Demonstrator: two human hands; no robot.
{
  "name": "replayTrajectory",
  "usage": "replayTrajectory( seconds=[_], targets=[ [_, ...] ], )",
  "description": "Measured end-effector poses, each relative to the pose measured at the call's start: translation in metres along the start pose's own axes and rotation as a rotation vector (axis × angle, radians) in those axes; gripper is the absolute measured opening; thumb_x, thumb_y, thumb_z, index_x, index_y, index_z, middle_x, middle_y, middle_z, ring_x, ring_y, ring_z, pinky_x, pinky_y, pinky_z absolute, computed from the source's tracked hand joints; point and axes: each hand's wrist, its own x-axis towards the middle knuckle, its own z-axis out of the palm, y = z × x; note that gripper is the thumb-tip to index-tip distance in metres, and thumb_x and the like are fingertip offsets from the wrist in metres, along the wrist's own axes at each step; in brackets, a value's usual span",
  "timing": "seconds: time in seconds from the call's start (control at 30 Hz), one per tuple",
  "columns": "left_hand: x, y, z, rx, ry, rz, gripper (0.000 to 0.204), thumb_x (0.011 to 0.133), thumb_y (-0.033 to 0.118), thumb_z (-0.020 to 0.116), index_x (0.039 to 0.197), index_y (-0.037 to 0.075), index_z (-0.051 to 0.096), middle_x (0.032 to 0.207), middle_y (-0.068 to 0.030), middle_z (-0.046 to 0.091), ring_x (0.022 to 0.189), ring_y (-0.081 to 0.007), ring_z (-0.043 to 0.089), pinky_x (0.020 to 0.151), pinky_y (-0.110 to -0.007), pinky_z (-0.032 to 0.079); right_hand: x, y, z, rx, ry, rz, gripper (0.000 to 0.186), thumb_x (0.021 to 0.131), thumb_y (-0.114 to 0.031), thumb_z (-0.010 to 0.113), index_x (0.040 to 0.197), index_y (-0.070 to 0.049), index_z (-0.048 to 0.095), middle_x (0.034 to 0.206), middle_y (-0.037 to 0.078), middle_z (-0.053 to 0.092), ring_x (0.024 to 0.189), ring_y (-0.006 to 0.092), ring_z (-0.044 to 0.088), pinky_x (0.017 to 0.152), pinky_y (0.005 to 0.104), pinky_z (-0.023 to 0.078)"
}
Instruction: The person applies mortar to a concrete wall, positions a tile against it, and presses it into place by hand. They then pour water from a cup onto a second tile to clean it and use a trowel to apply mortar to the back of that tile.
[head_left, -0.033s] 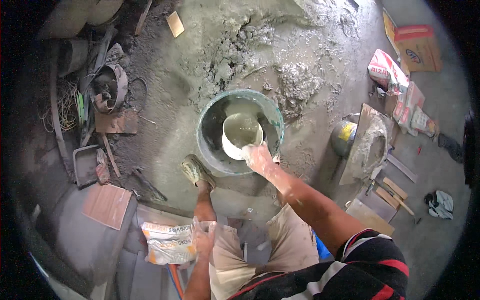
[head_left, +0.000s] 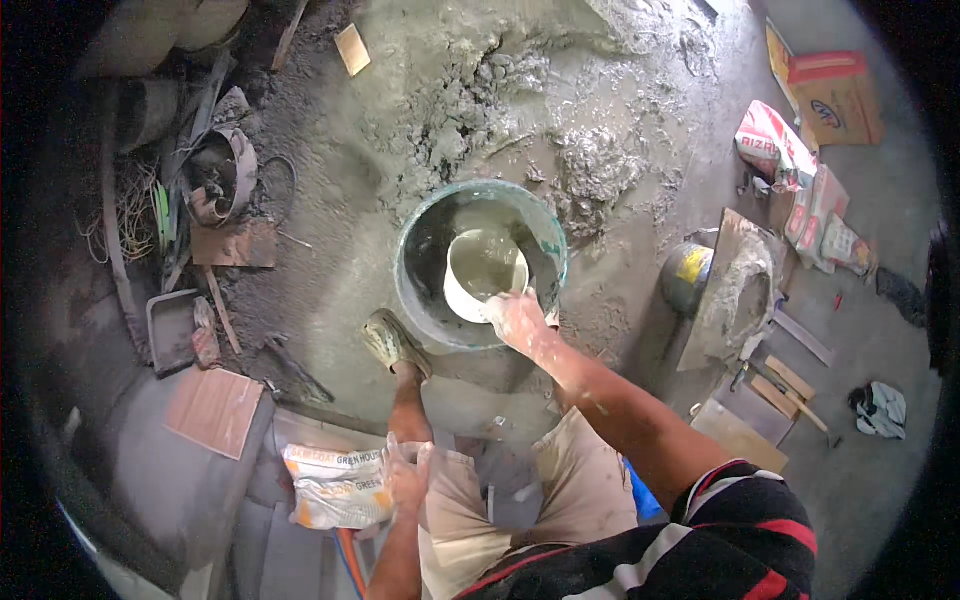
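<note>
My right hand (head_left: 518, 318) grips the near rim of a small white bucket (head_left: 466, 296). The bucket sits tilted inside a big round tub (head_left: 410, 300) with a greenish rim, and cloudy grey liquid shows in it. Down at my left knee, my left hand (head_left: 407, 478) rests with thumb and fingers apart. Right beside it is a white and orange printed bag (head_left: 338, 487), close against the hand; whether they touch, I cannot tell.
Wet grey mortar (head_left: 600, 165) is heaped beyond the tub. On the right are a splattered board (head_left: 735, 290), a dark round container (head_left: 688, 277), red-and-white bags (head_left: 775, 145) and a cardboard box (head_left: 835, 100). Wood scraps and a broken bucket (head_left: 240, 175) lie left.
The white bucket has tipped very slightly, and my right hand has shifted a little with it. My left hand and the printed bag have stayed put.
</note>
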Motion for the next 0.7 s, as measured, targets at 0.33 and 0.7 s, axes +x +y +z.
replayTrajectory(
  seconds=[0.33, 0.7],
  targets=[
    [-0.003, -0.003, 0.001, 0.004, 0.022, 0.051, 0.088, 0.087, 0.063, 0.066, 0.146, 0.000, 0.044, 0.137, -0.0287, 0.055, 0.128, -0.0453, 0.050, 0.110, -0.052, 0.038, -0.001, -0.017, -0.073, 2.164, 0.263, 0.716, 0.032, 0.104, -0.027, 0.052, 0.119, -0.004, 0.068, 0.110, 0.009, 0.073, 0.102, 0.0261, 0.070, 0.084, 0.0472, 0.059],
    [-0.001, -0.007, 0.009, 0.049, 0.084, 0.068, 0.086, 0.087, 0.060, 0.067, 0.142, -0.003, 0.048, 0.130, -0.0295, 0.059, 0.122, -0.0460, 0.054, 0.105, -0.052, 0.041, -0.007, 0.026, -0.100, 2.337, 0.487, 0.562, 0.042, 0.097, -0.033, 0.064, 0.127, -0.004, 0.065, 0.122, 0.013, 0.070, 0.107, 0.0277, 0.069, 0.091, 0.0479, 0.058]
  ],
)
